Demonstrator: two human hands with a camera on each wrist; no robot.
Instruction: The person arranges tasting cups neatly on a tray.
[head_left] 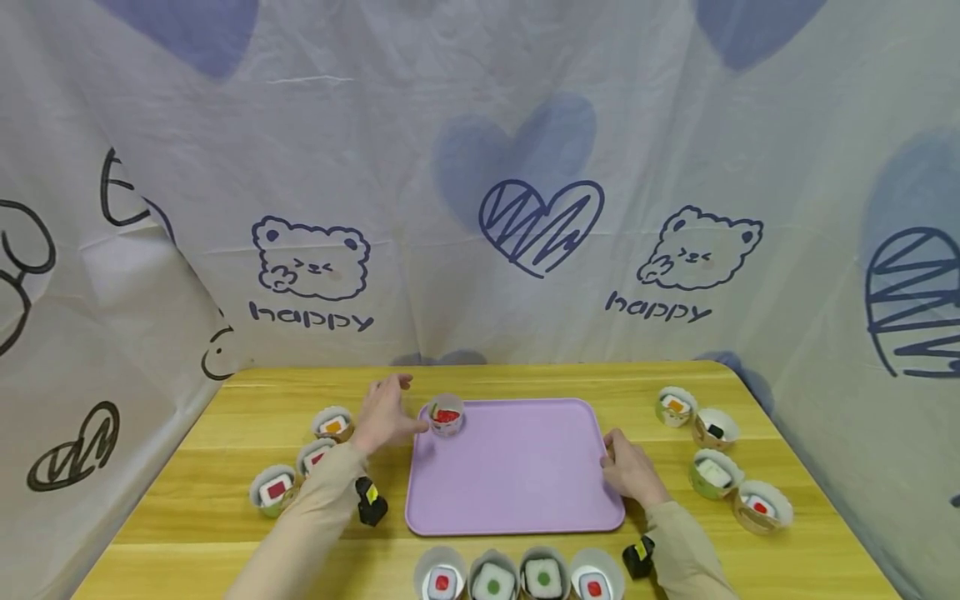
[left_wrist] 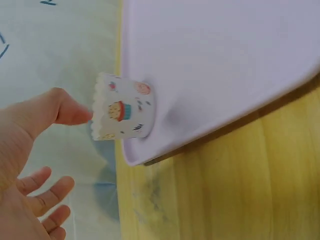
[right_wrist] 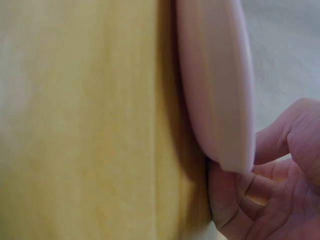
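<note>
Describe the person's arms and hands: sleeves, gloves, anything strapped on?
The left sleeve and right sleeve are plain beige and reach the wrists. The left hand and right hand wear no gloves. A small yellow-marked black block shows beside each sleeve; whether it is strapped on, I cannot tell.

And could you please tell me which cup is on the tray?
The cup with red pieces, in the tray's far left corner beside the left hand; the other cups stand on the table.

right grip (right_wrist: 275,200) pinches pink tray (right_wrist: 222,95) rim | wooden table (right_wrist: 90,125) underneath | pale cloth (right_wrist: 285,55) beyond
</note>
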